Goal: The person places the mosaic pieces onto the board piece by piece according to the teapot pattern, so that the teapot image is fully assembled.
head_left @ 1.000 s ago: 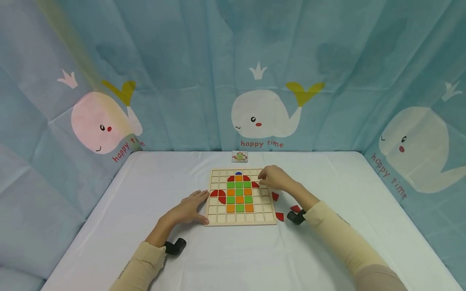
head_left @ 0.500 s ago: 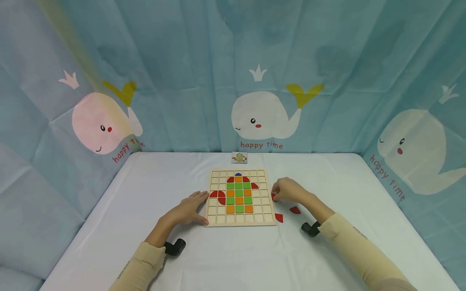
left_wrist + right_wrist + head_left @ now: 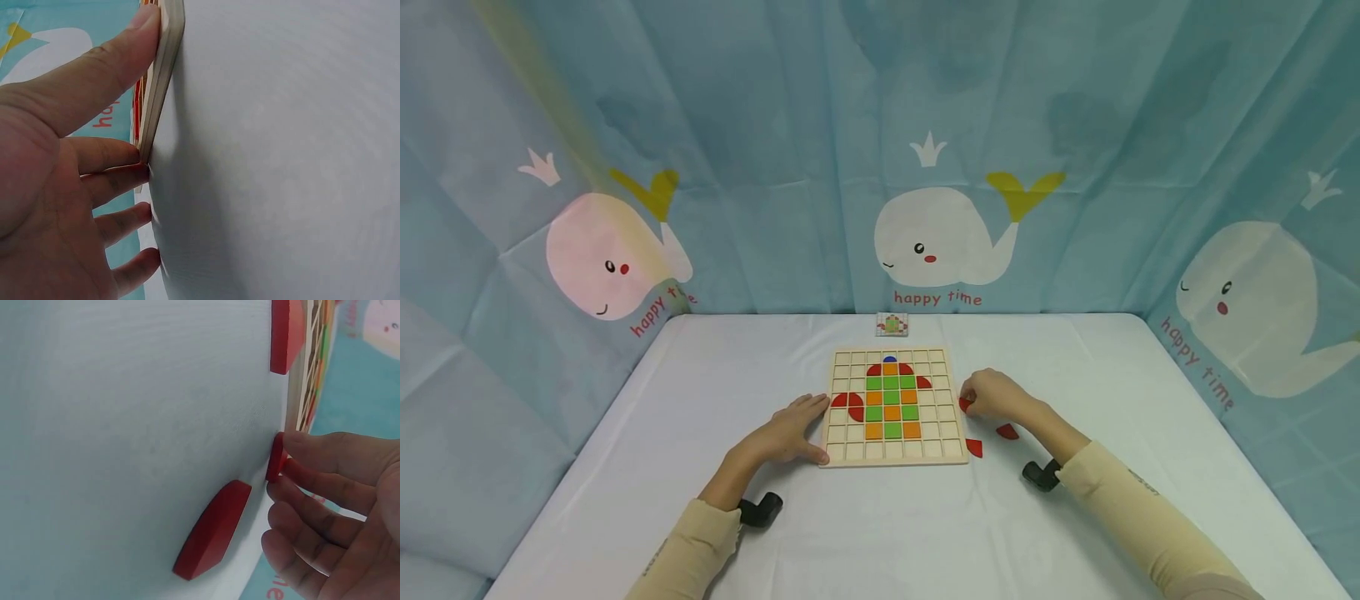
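Note:
A wooden grid board (image 3: pixel 932 450) lies on the white table, bearing green and orange squares, red quarter-circle tiles and a blue half-round tile (image 3: pixel 890 359). My left hand (image 3: pixel 786 429) rests along its left side, fingers spread and thumb on the near corner; the left wrist view shows the thumb (image 3: pixel 106 75) against the board's edge. Just off the board's right edge, my right hand (image 3: pixel 1000 393) pinches a red quarter-circle tile (image 3: pixel 275 459) between thumb and fingertips, low over the tabletop. Two more red quarter-circle tiles lie near it, one beside the board (image 3: pixel 974 448), another farther right (image 3: pixel 1007 432).
A small picture card (image 3: pixel 892 325) with a coloured pattern lies behind the board at the table's far edge. A blue curtain (image 3: pixel 820 167) printed with whales hangs around the back and sides. Each wrist carries a black camera mount (image 3: pixel 762 510).
My right hand has come off the board's upper right, leaving a red tile there, and moved right and nearer to a loose red tile, which it now pinches. The left hand stays put.

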Demonstrator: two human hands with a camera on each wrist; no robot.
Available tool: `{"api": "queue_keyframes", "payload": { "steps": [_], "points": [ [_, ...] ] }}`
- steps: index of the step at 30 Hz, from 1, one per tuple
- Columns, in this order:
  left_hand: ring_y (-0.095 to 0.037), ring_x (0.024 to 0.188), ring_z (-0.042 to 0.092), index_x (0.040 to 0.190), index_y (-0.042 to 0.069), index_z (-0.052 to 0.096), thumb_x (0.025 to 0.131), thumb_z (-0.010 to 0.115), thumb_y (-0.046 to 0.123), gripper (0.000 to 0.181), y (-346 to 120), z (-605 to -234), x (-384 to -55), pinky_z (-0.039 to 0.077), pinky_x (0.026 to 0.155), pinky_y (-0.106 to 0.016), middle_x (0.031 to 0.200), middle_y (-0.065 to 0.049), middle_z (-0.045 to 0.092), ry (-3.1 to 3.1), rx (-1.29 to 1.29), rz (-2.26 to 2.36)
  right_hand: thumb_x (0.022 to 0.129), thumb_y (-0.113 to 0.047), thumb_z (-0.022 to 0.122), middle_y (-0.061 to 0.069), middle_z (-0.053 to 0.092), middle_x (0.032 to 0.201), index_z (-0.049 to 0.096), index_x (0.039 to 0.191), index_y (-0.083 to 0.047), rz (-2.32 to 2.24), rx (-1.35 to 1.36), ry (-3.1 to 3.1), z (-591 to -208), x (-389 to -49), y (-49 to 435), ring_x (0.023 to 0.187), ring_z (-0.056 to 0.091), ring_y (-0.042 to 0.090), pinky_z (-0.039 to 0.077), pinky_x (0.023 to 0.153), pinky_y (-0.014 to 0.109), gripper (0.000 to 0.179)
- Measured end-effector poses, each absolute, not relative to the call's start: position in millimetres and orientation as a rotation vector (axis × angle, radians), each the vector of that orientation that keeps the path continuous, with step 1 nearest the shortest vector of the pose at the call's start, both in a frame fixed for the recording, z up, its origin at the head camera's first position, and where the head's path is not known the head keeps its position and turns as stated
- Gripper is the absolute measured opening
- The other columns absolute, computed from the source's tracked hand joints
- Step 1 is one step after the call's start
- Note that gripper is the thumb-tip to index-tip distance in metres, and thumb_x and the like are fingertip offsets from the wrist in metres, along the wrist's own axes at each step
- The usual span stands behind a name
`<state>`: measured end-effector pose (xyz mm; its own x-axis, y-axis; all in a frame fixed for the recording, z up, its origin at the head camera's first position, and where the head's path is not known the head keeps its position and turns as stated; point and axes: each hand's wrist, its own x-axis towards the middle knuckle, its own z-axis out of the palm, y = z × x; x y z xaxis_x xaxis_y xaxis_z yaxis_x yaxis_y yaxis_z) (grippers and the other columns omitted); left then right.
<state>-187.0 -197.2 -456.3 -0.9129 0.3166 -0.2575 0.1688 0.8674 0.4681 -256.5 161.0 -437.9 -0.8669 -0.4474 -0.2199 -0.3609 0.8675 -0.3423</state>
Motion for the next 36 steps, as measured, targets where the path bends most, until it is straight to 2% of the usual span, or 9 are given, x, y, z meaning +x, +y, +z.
{"api": "queue_keyframes", "payload": {
  "steps": [5,9,12,15,20,25,29,36],
  "points": [
    [-0.041,0.148,0.021,0.150,0.002,0.034,0.071,0.086,0.029,0.099,-196.4,-454.2,-185.3,0.020,0.116,-0.064,0.158,-0.016,0.032,2.709,0.372,0.649,0.083,-0.009,0.073,0.005,0.069,0.088,0.074,0.101,-0.003,-0.409,-0.557,2.756,-438.5,-255.4,163.1,0.075,0.056,0.016,0.054,0.072,0.031,0.019],
    [-0.041,0.148,0.021,0.150,0.002,0.034,0.071,0.086,0.028,0.099,-196.6,-455.2,-185.6,0.020,0.116,-0.064,0.158,-0.016,0.032,2.709,0.366,0.662,0.084,-0.013,0.074,0.005,0.068,0.090,0.071,0.110,-0.006,-0.405,-0.509,2.772,-438.4,-253.7,165.2,0.079,0.055,0.017,0.054,0.073,0.031,0.028],
    [-0.040,0.148,0.021,0.151,0.003,0.034,0.071,0.086,0.028,0.098,-196.9,-456.3,-186.1,0.019,0.116,-0.064,0.158,-0.015,0.032,2.709,0.354,0.667,0.085,-0.015,0.074,0.004,0.066,0.088,0.070,0.116,-0.008,-0.426,-0.508,2.780,-438.1,-252.4,167.6,0.078,0.054,0.017,0.052,0.069,0.029,0.032],
    [-0.040,0.148,0.021,0.151,0.003,0.034,0.071,0.086,0.028,0.098,-197.1,-456.7,-185.9,0.019,0.116,-0.064,0.159,-0.015,0.031,2.709,0.352,0.661,0.087,-0.008,0.069,0.003,0.063,0.087,0.072,0.114,-0.011,-0.436,-0.531,2.774,-437.8,-251.7,170.3,0.076,0.053,0.017,0.049,0.066,0.028,0.028],
    [-0.040,0.149,0.020,0.151,0.003,0.034,0.071,0.086,0.029,0.098,-197.3,-456.5,-185.3,0.018,0.117,-0.063,0.159,-0.015,0.031,2.708,0.351,0.665,0.085,0.003,0.061,0.003,0.058,0.090,0.075,0.108,-0.015,-0.370,-0.580,2.771,-438.0,-251.5,174.0,0.080,0.051,0.018,0.051,0.073,0.030,0.032],
    [-0.040,0.149,0.020,0.151,0.003,0.033,0.072,0.085,0.029,0.098,-197.4,-456.7,-185.7,0.018,0.117,-0.064,0.159,-0.015,0.031,2.705,0.352,0.665,0.083,-0.008,0.073,0.003,0.059,0.091,0.075,0.101,-0.009,-0.328,-0.577,2.818,-437.9,-251.3,178.6,0.078,0.052,0.016,0.051,0.072,0.030,0.017],
    [-0.040,0.149,0.020,0.151,0.003,0.033,0.072,0.085,0.030,0.099,-198.0,-457.1,-186.4,0.018,0.117,-0.064,0.159,-0.015,0.030,2.706,0.353,0.660,0.082,-0.018,0.077,0.003,0.060,0.089,0.074,0.100,-0.006,-0.323,-0.541,2.837,-437.0,-251.7,181.6,0.076,0.052,0.015,0.050,0.070,0.030,0.021],
    [-0.039,0.149,0.020,0.151,0.004,0.033,0.072,0.085,0.030,0.098,-199.3,-459.0,-187.9,0.018,0.117,-0.064,0.159,-0.015,0.031,2.709,0.361,0.653,0.082,-0.010,0.077,0.004,0.064,0.096,0.074,0.107,-0.009,-0.392,-0.529,2.800,-435.1,-248.7,181.0,0.086,0.058,0.017,0.055,0.082,0.037,0.026]
  ]
}}
